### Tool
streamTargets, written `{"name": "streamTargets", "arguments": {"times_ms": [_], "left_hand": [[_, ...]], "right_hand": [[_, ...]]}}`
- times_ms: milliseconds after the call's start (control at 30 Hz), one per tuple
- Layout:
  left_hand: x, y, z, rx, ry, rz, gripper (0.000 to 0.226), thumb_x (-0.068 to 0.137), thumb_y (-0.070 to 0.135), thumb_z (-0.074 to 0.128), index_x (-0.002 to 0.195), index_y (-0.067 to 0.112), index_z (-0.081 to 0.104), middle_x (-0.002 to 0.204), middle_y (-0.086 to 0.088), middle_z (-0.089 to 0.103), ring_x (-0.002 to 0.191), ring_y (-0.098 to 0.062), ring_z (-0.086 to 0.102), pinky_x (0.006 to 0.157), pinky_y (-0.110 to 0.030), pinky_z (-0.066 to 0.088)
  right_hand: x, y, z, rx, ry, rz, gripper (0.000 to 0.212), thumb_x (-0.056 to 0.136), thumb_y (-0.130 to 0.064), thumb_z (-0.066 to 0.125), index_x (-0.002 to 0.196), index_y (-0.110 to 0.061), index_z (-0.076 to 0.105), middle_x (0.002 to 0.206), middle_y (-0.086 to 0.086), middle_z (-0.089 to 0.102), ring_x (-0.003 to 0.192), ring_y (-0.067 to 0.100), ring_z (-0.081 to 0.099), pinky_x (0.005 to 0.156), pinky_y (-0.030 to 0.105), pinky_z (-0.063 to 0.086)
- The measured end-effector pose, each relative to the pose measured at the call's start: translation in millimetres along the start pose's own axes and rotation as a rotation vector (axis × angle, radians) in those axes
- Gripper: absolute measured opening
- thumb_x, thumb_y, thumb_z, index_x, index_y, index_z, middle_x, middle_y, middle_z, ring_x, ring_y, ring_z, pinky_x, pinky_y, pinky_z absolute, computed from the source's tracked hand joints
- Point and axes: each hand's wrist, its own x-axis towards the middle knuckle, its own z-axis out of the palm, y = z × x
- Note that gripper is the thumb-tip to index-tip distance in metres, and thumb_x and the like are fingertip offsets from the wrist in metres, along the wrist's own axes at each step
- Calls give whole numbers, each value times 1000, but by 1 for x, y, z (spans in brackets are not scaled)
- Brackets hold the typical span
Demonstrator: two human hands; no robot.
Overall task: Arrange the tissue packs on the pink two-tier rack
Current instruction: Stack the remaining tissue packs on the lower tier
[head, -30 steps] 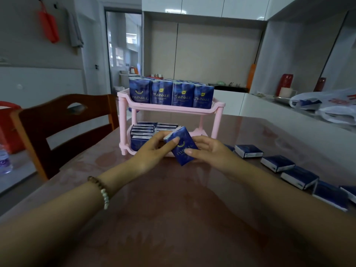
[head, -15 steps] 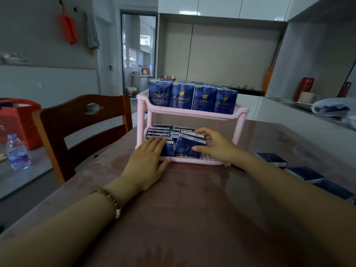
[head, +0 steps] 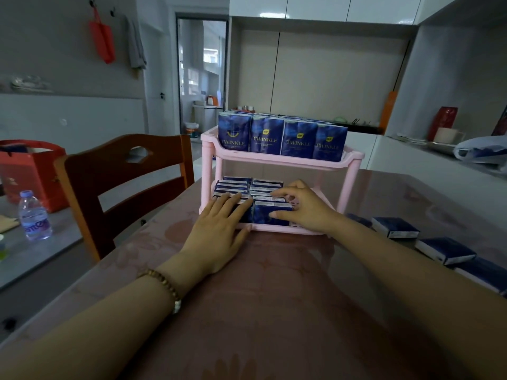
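The pink two-tier rack (head: 354, 171) stands on the table ahead of me. Its top tier carries a row of upright blue tissue packs (head: 282, 137). On the lower tier, two columns of packs fill the left part. My right hand (head: 304, 205) grips the front tissue pack (head: 270, 213) of the right column, fingers on its top and thumb on its face. My left hand (head: 219, 231) lies flat with its fingers against the front pack of the left column. More loose packs (head: 395, 227) lie in a line on the table to the right.
A wooden chair (head: 123, 185) stands at the table's left side. Beyond it are a water bottle (head: 34, 216) and a red bag (head: 30, 171) on a lower surface. A white counter with a plastic bag (head: 482, 152) runs along the right.
The pack I held in front of the rack has gone onto the lower tier at the front of the right column. My left hand came off it and now rests on the left column.
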Motion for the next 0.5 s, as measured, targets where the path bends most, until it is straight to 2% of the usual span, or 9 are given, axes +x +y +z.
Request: {"name": "streamTargets", "arguments": {"times_ms": [167,300,400,500], "left_hand": [[0,1,-1,20,-3,6,70,85,57,7,149,30,18,155,-1,26,144,-21,18,115,-30,-2],[-1,1,-3,12,7,19,68,87,55,12,148,26,24,153,-3,30,143,-23,22,115,-31,2],[-1,8,-10,2,31,56,64,90,51,19,145,21,33,149,-5,38,139,-25,31,113,-32,8],[2,30,-21,-68,52,122,60,91,49,23,141,21,38,145,-2,43,136,-21,35,111,-29,15]], "right_hand": [[-6,1,3,-5,38,8,47,77,-22,75,120,-13,60,107,3,42,99,16,46,78,-4,30],[-14,-4,2,-30,55,-13,48,80,-26,72,124,-14,58,115,3,44,113,17,47,90,5,26],[-30,-11,-10,9,16,-14,46,87,-26,64,129,-15,53,129,2,45,123,14,44,100,11,26],[-57,-17,-34,52,-35,-27,40,90,-31,57,128,-22,52,135,-8,43,127,5,39,108,22,30]]}}
